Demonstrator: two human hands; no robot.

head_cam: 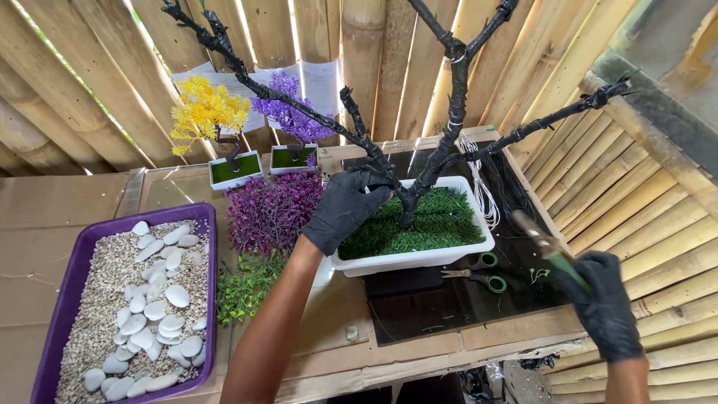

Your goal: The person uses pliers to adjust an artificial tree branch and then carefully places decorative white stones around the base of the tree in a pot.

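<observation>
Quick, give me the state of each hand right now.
Left hand: closed around a lower branch of the black artificial tree.
Right hand: closed on a slim green-handled tool, blurred, kind unclear.

Bamboo slat walls [90, 97] enclose a corner; daylight glows through their gaps above a cardboard-covered worktable [45, 224].

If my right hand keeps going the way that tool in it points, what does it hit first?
Probably the bundle of white wire beside the white planter. The right hand aims its tool up and left toward it, though depth is unclear.
</observation>
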